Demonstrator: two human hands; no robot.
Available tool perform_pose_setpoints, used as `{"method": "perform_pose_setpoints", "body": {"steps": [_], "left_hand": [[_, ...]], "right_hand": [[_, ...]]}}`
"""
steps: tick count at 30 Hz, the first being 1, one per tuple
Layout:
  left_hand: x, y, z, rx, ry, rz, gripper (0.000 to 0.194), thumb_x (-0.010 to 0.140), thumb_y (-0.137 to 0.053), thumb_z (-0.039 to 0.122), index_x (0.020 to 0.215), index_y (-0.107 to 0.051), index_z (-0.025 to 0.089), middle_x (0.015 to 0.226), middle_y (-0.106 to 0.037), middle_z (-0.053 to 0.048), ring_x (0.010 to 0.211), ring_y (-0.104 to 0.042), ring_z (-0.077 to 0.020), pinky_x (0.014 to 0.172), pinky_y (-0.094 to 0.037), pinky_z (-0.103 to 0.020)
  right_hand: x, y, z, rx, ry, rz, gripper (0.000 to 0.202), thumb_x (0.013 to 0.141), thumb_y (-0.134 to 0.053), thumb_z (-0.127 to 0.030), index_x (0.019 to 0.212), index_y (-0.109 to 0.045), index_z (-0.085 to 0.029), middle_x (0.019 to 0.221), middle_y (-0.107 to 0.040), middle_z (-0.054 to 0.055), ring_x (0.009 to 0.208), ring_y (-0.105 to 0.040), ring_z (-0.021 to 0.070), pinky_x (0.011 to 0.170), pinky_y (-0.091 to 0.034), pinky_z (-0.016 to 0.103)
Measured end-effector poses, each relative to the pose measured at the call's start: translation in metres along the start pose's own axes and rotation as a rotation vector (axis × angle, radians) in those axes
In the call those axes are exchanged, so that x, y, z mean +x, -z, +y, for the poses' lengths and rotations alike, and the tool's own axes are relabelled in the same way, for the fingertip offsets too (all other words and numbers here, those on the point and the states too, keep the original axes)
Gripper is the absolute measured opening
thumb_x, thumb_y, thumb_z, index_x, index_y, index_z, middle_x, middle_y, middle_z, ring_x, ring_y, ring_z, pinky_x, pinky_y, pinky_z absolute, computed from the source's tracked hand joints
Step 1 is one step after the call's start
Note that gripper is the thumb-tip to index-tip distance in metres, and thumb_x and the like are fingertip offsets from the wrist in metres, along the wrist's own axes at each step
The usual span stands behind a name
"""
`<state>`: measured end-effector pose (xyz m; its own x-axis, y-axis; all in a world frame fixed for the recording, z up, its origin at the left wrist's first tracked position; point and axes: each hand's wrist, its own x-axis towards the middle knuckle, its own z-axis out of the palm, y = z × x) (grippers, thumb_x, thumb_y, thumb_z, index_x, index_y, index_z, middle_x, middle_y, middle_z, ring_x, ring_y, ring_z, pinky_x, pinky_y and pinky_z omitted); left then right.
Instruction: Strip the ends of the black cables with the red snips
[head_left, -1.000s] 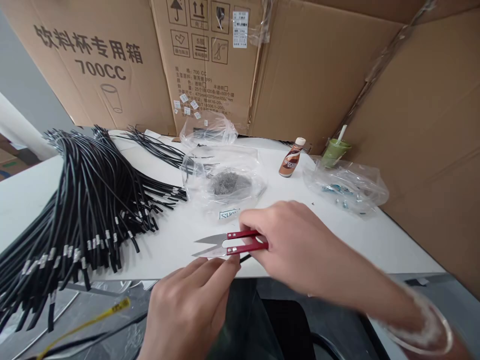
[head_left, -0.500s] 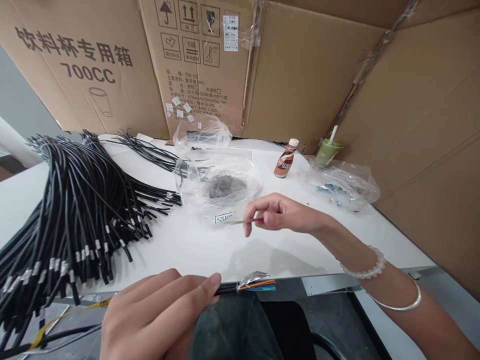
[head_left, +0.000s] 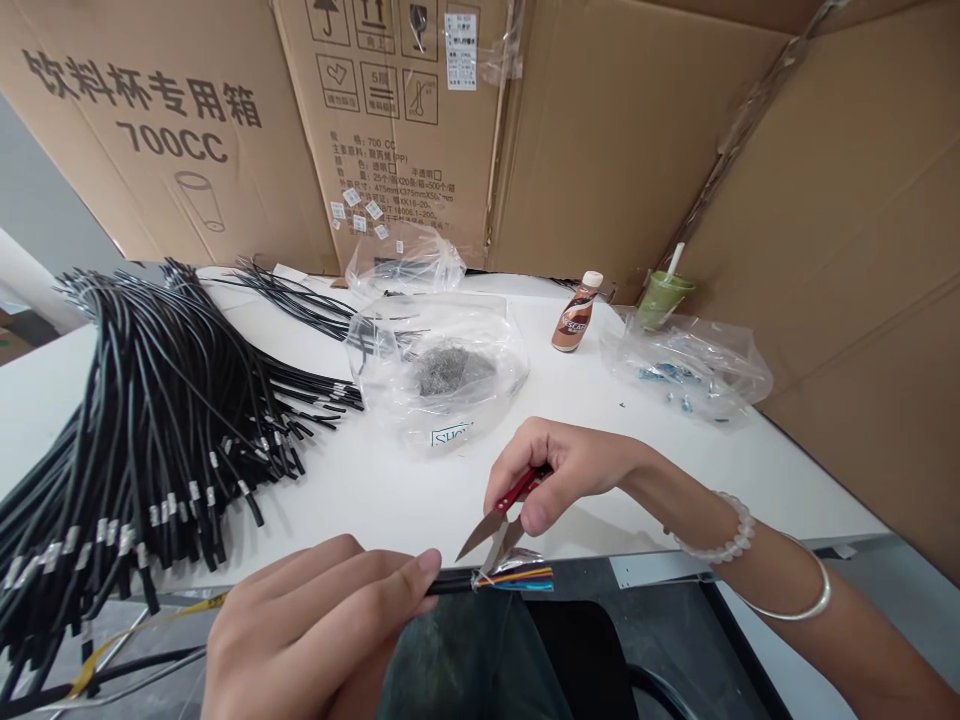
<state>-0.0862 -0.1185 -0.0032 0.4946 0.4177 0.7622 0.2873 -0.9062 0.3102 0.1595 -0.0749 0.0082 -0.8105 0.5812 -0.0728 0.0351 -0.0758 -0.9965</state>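
- Left hand (head_left: 322,620): fingers closed on black cable (head_left: 451,582), number unclear.
- Right hand (head_left: 566,475): fingers curled around one pair of snips (head_left: 512,492).
- One bottle (head_left: 576,315), one cup (head_left: 663,298).

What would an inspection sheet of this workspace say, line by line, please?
Surface: white table, small dark speck towards the right
Job's things: black cable with coloured wires exposed; red-handled snips, blades open, close to them
Clutter: bottle, green cup, clear bags
Hands: left hand holds the cable; right hand holds the snips
Cables: black bundle at left, some ends past the front edge
Surroundings: cardboard behind and at right; co-worker: nothing seen
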Motion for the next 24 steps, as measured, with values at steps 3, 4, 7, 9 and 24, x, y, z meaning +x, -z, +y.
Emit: {"method": "perform_pose_setpoints", "body": {"steps": [3,4,7,9,24], "left_hand": [[0.000,0.000,0.001,-0.013,0.002,0.027,0.029,0.072,-0.058,0.000,0.090,-0.065,0.020,0.062,-0.070,0.001,0.041,-0.055,-0.0103,0.038,-0.041,-0.021],[0.001,0.000,0.001,-0.017,0.003,0.033,0.028,0.072,-0.058,0.000,0.090,-0.065,0.021,0.062,-0.071,0.001,0.041,-0.055,-0.0105,0.038,-0.042,-0.021],[0.003,0.000,0.001,-0.023,0.024,0.041,0.027,0.072,-0.058,0.001,0.088,-0.065,0.021,0.060,-0.069,0.001,0.041,-0.055,-0.0105,0.038,-0.042,-0.021],[0.004,0.000,0.001,-0.028,0.029,0.056,0.027,0.073,-0.058,0.001,0.089,-0.066,0.021,0.058,-0.068,0.002,0.039,-0.053,-0.0101,0.037,-0.041,-0.020],[0.001,0.002,0.002,-0.028,0.050,0.087,0.026,0.072,-0.058,0.000,0.086,-0.062,0.021,0.060,-0.068,0.003,0.045,-0.058,-0.0104,0.040,-0.045,-0.020]], "right_hand": [[0.003,-0.001,0.003,0.029,-0.008,-0.034,0.019,0.076,-0.075,-0.029,0.087,-0.075,-0.015,0.074,-0.071,0.000,0.070,-0.061,0.0091,0.061,-0.045,0.019],[0.004,-0.001,0.004,0.037,-0.012,-0.036,0.022,0.075,-0.076,-0.033,0.087,-0.075,-0.014,0.074,-0.071,0.000,0.071,-0.062,0.0099,0.062,-0.046,0.020],[0.005,-0.001,0.007,0.064,-0.025,-0.022,0.030,0.072,-0.078,-0.040,0.086,-0.075,-0.014,0.073,-0.071,0.001,0.072,-0.063,0.0111,0.063,-0.047,0.021],[0.005,-0.002,0.009,0.086,-0.037,-0.014,0.032,0.071,-0.079,-0.043,0.084,-0.075,-0.014,0.071,-0.071,0.001,0.070,-0.062,0.0108,0.062,-0.047,0.021],[0.012,-0.007,0.014,0.168,0.020,-0.037,0.029,0.075,-0.077,-0.040,0.083,-0.073,-0.013,0.070,-0.070,-0.001,0.061,-0.054,0.0066,0.058,-0.041,0.019]]}}
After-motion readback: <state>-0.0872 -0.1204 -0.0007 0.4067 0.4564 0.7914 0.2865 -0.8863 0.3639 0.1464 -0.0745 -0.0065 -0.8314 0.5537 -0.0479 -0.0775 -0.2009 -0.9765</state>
